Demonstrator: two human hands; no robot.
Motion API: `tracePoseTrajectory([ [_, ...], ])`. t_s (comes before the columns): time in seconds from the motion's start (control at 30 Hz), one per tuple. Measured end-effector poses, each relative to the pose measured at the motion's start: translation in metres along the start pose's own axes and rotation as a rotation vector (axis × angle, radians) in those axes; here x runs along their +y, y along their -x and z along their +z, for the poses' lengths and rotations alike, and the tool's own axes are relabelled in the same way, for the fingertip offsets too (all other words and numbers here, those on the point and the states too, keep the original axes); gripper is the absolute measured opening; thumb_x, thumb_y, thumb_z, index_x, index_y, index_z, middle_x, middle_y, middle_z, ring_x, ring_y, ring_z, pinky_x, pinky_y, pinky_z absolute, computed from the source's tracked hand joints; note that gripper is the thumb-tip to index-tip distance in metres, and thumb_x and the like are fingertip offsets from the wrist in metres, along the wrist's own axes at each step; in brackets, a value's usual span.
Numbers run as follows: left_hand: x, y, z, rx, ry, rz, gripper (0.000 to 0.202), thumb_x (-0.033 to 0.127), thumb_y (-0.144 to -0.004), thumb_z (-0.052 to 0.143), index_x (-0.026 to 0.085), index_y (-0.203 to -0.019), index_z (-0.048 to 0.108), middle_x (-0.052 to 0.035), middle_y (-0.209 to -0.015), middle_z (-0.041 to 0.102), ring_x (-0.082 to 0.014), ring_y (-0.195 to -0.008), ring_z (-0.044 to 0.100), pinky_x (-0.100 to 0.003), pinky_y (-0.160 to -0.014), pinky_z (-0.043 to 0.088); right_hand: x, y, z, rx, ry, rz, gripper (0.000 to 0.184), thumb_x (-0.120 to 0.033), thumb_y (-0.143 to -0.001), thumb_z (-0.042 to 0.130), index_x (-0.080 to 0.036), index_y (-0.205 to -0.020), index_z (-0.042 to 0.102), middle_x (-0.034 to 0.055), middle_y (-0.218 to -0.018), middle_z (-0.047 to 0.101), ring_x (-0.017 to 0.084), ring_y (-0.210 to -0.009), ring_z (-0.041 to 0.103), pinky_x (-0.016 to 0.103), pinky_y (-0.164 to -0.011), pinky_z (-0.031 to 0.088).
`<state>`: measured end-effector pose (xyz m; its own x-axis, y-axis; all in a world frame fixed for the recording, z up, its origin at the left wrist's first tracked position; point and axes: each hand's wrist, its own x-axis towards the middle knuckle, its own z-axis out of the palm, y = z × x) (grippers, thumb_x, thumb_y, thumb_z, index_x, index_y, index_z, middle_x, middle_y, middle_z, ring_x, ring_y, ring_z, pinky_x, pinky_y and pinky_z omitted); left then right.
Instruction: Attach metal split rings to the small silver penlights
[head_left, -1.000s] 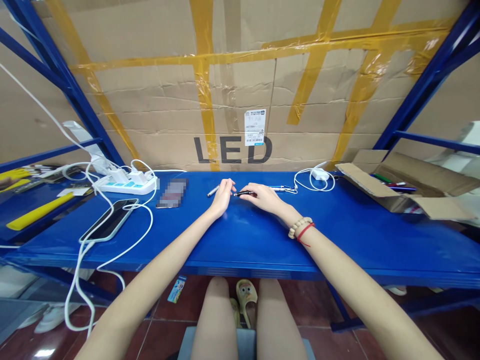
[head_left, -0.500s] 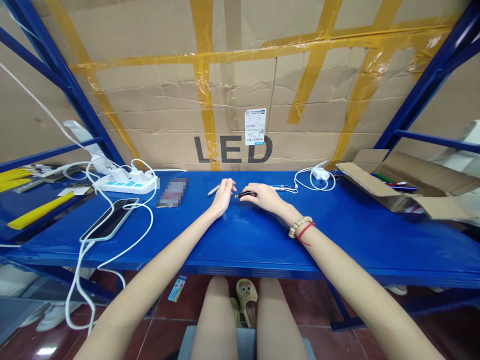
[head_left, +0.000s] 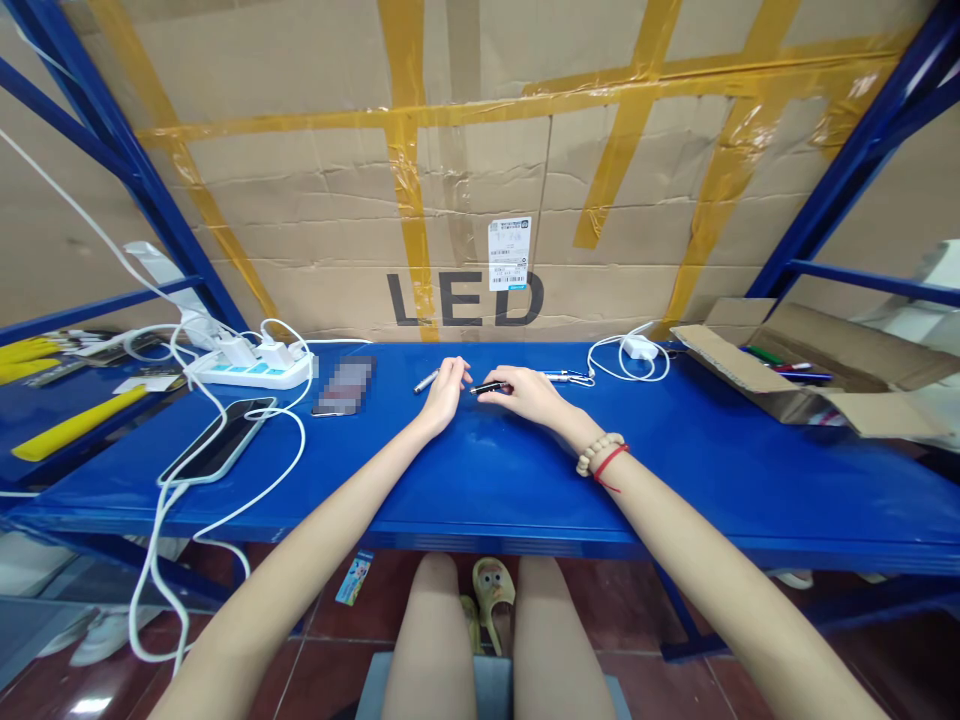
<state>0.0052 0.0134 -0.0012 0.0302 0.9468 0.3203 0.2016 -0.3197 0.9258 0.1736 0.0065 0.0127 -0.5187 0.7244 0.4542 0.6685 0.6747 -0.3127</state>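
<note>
Black pen (head_left: 487, 388) is clamped in the fingers (head_left: 517, 377) of the right hand (head_left: 534, 396), its exposed end pointed left of them over the worktop (head_left: 495, 480). Should that pinch be loosened, it could be dropped or rolled away. The right hand is held palm down; the left hand (head_left: 444, 397) is set on edge, and whether the silver pen (head_left: 425, 381) beside its fingers is gripped cannot be told.

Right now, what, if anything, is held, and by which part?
The right hand holds the black pen behind its exposed left end. The left hand is at the silver pen; any grip is hidden.
</note>
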Motion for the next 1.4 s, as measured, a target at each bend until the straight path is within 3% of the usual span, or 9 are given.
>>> tracePoseTrajectory([
  [0.2,0.003,0.001,-0.003,-0.047,-0.317,0.147,0.017,0.031,-0.089,0.040,0.019,-0.080,0.049,-0.0003,-0.079,0.056,-0.0144,-0.077,0.050,-0.027,-0.076,0.038,0.004,0.001,0.003,-0.053,0.015,-0.004,0.030,-0.028,-0.086,0.053,-0.024,-0.116,0.057,0.0042,-0.107,0.062,0.016,-0.091,0.058,0.026,-0.076,0.042],
  [0.43,0.001,0.005,-0.007,-0.244,-0.747,0.259,0.010,0.029,-0.083,0.051,0.020,-0.086,0.054,-0.0016,-0.084,0.059,-0.0185,-0.084,0.052,-0.032,-0.079,0.038,0.004,0.001,0.003,-0.100,0.088,0.045,0.024,-0.016,-0.085,0.052,-0.020,-0.107,0.062,0.0052,-0.101,0.063,0.017,-0.092,0.058,0.027,-0.080,0.044],
  [0.53,0.004,0.007,-0.009,-0.248,-0.873,0.273,0.009,0.026,-0.080,0.054,0.020,-0.086,0.055,-0.0030,-0.086,0.060,-0.0213,-0.089,0.052,-0.035,-0.081,0.037,0.003,0.001,-0.003,-0.041,0.147,0.144,0.025,-0.019,-0.084,0.054,-0.021,-0.108,0.061,0.0054,-0.102,0.062,0.017,-0.094,0.057,0.028,-0.079,0.045],
  [0.67,0.008,0.008,-0.012,-0.156,-0.988,0.195,0.010,0.025,-0.080,0.052,0.019,-0.088,0.054,-0.0053,-0.088,0.062,-0.0245,-0.093,0.053,-0.037,-0.080,0.035,0.007,0.004,-0.012,0.001,0.295,0.363,0.033,-0.026,-0.083,0.056,-0.020,-0.115,0.057,0.0094,-0.112,0.057,0.023,-0.105,0.052,0.033,-0.083,0.043],
  [0.83,0.006,0.007,-0.015,-0.058,-1.064,0.111,0.016,0.022,-0.078,0.048,0.018,-0.092,0.053,-0.0079,-0.089,0.063,-0.0264,-0.093,0.053,-0.039,-0.080,0.035,0.010,0.008,-0.014,-0.057,0.404,0.634,0.043,-0.033,-0.082,0.056,-0.015,-0.120,0.052,0.0162,-0.119,0.050,0.030,-0.110,0.047,0.040,-0.085,0.040],
  [0.93,0.004,0.006,-0.016,-0.002,-1.114,0.079,0.017,0.019,-0.075,0.048,0.018,-0.091,0.052,-0.0099,-0.095,0.062,-0.0275,-0.094,0.053,-0.039,-0.079,0.036,0.007,0.009,-0.016,-0.045,0.429,0.706,0.041,-0.031,-0.083,0.056,-0.015,-0.120,0.052,0.0161,-0.119,0.050,0.031,-0.109,0.048,0.039,-0.084,0.040],
  [1.13,0.004,0.005,-0.020,0.067,-1.141,0.081,0.023,0.007,-0.072,0.043,0.018,-0.091,0.051,-0.0103,-0.096,0.061,-0.0272,-0.096,0.052,-0.038,-0.079,0.037,0.004,0.008,-0.023,-0.021,0.467,0.701,0.026,-0.014,-0.083,0.051,-0.017,-0.106,0.061,0.0130,-0.110,0.058,0.028,-0.104,0.053,0.038,-0.083,0.038],
  [1.3,0.004,0.003,-0.017,0.018,-0.940,0.195,0.014,0.015,-0.076,0.046,0.020,-0.088,0.051,-0.0050,-0.084,0.058,-0.0217,-0.084,0.053,-0.033,-0.073,0.040,0.009,0.006,-0.023,0.009,0.352,0.643,0.018,-0.019,-0.081,0.056,-0.020,-0.095,0.065,0.0062,-0.093,0.066,0.021,-0.092,0.058,0.032,-0.078,0.040],
  [1.4,0.001,0.003,-0.015,-0.016,-0.859,0.230,0.013,0.015,-0.076,0.045,0.020,-0.086,0.051,-0.0025,-0.077,0.055,-0.0194,-0.079,0.053,-0.031,-0.071,0.041,0.010,0.006,-0.021,0.032,0.327,0.603,0.018,-0.020,-0.079,0.057,-0.022,-0.094,0.066,0.0045,-0.094,0.066,0.019,-0.091,0.059,0.029,-0.075,0.041],
])
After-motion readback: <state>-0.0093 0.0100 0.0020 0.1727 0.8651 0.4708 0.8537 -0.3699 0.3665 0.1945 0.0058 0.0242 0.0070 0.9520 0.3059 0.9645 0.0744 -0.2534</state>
